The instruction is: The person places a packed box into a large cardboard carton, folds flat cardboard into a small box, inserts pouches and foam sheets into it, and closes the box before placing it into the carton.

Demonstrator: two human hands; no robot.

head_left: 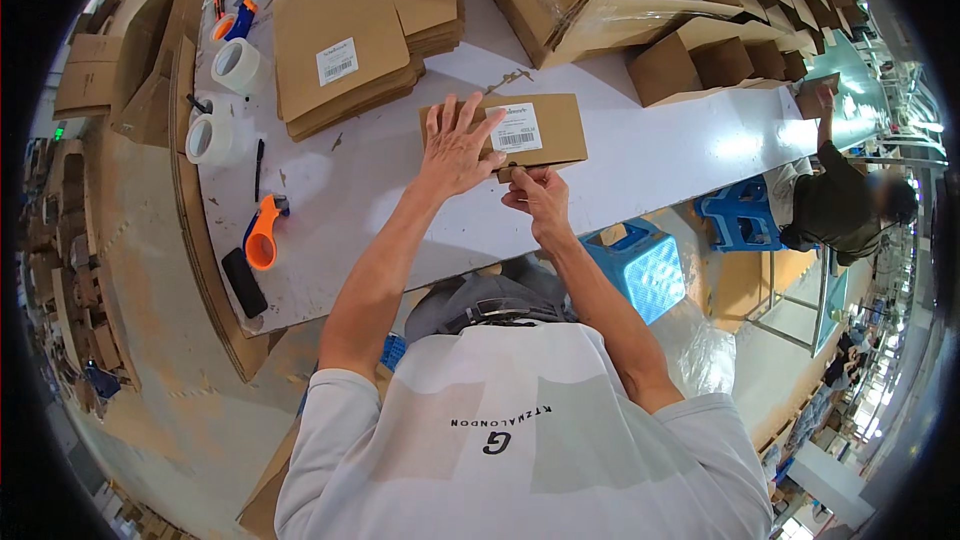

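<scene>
A small brown cardboard box (562, 130) with a white printed label (517, 128) lies on the white table in front of me. My left hand (458, 148) rests on the box's left part, palm down with the fingers spread. At the box's near edge my right hand (540, 198) pinches a small cardboard flap (506, 173) between thumb and fingers. Part of the flap is hidden behind the fingers.
Flat cardboard stacks (350, 50) lie beyond my left hand. Tape rolls (240, 66), an orange tape dispenser (262, 235) and a black phone (243, 282) line the left edge. Open cartons (560, 25) stand far right. A blue stool (640, 265) and a co-worker (845, 195) are at right.
</scene>
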